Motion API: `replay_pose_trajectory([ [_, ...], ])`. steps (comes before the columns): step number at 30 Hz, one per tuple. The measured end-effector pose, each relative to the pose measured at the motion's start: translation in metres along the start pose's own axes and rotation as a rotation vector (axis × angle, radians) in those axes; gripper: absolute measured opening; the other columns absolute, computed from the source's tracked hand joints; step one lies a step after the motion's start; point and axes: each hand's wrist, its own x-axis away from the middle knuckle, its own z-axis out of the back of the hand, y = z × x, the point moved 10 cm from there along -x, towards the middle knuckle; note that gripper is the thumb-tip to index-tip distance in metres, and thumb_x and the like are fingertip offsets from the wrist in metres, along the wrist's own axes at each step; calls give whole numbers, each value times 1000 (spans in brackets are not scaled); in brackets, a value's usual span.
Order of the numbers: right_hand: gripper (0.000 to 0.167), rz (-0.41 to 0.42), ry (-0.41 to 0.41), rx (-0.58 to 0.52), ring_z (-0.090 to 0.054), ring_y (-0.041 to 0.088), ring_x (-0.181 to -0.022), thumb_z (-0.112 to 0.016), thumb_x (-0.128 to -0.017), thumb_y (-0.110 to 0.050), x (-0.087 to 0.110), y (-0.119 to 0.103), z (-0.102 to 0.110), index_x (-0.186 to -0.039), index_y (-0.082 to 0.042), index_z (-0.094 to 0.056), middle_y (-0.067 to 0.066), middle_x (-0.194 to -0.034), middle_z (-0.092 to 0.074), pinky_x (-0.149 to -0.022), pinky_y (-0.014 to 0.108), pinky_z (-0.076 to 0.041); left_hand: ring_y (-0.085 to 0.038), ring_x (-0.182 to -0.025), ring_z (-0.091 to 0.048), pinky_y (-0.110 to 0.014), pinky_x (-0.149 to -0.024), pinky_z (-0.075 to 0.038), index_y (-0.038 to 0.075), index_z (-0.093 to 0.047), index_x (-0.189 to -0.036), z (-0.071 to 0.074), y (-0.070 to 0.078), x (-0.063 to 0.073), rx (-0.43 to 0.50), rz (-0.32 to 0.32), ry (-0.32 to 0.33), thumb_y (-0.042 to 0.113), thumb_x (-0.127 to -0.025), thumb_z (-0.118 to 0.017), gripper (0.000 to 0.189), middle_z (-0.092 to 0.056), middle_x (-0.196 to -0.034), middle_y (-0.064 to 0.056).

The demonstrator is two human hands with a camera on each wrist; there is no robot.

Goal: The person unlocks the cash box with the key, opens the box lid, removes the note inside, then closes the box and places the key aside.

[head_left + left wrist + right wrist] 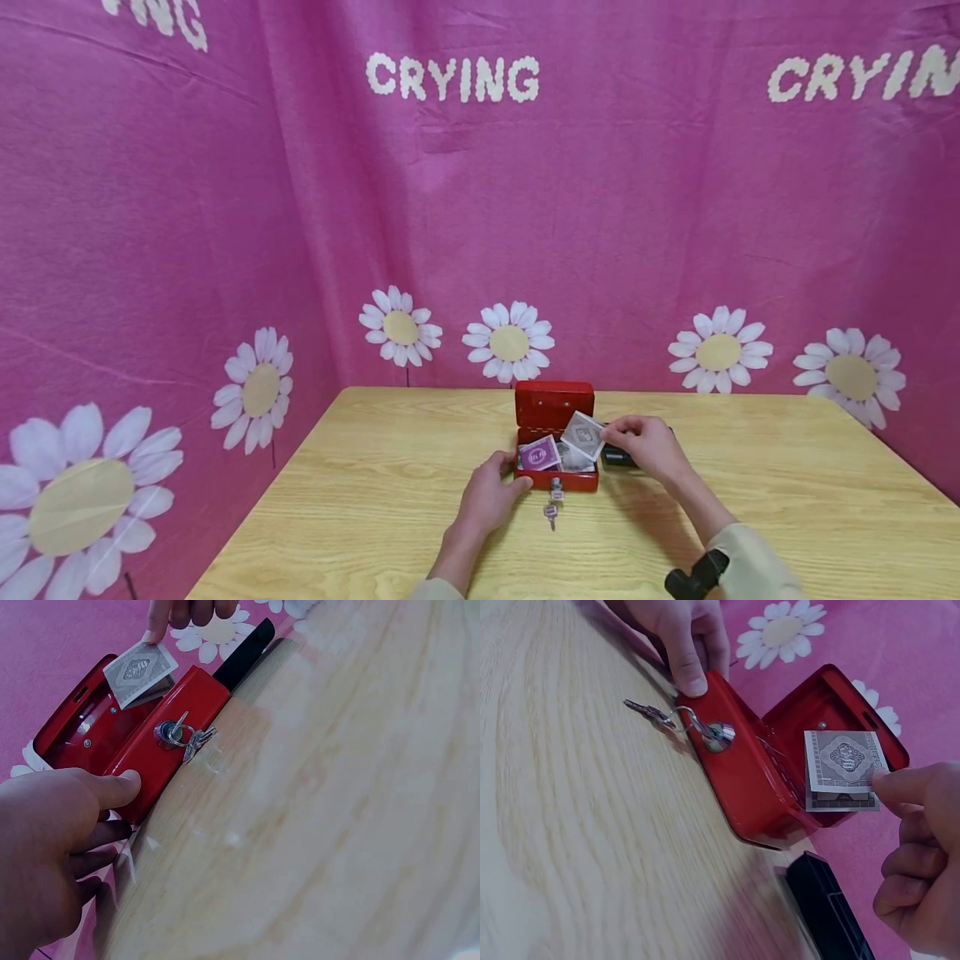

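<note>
A red cash box (pixel 577 482) stands on the table with its lid (pixel 536 408) raised at the back. My left hand (pixel 486 498) grips its front left corner, thumb on the front edge and fingers along the side. Between thumb and fingertips, my right hand (pixel 651 446) pinches a folded grey banknote (pixel 846 761), tilted above the right part of the box. Inside, a purple folded note (pixel 538 454) leans on the left beside a pale grey one (pixel 574 458). From the front lock (pixel 718 736) hangs a ring of keys (pixel 652 714).
Just right of the box lies a black object (pixel 825 907), partly behind my right hand in the head view. The wooden table (pixel 360 517) ends at a pink curtain (pixel 600 217) with daisies. A black strap device (pixel 697 575) sits on my right wrist.
</note>
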Motion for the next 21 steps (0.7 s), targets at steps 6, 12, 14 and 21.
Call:
replay_pose_trajectory([
  [6, 24, 17, -12, -23, -54, 10, -81, -71, -90, -27, 1, 2, 11, -95, -4, -75, 5, -91, -72, -71, 24, -43, -32, -130, -56, -52, -109, -44, 8, -58, -134, 0, 0, 0, -4, 4, 1, 23, -92, -71, 46, -63, -135, -11],
  [12, 25, 10, -30, -27, -54, 9, -82, -72, -89, -28, 3, 6, 22, -96, -5, -76, 4, -93, -73, -70, 22, -42, -32, -129, -56, -52, -108, -45, 7, -58, -133, 1, 1, 0, -13, -6, 3, 23, -92, -71, 46, -64, -134, -12],
  [14, 24, -3, -30, -30, -53, 9, -81, -72, -89, -28, 4, 8, 24, -96, -5, -76, 3, -92, -73, -69, 22, -41, -33, -128, -57, -53, -108, -45, 6, -58, -133, 1, 1, 0, -14, -13, 2, 22, -92, -71, 46, -64, -133, -12],
  [21, 25, -16, -51, -53, -46, 7, -74, -72, -88, -26, 7, 15, 28, -94, -2, -73, -3, -82, -66, -62, 22, -37, -32, -128, -56, -53, -108, -45, 7, -58, -133, 0, 1, -1, -9, 0, -1, 23, -92, -71, 46, -64, -134, -11],
])
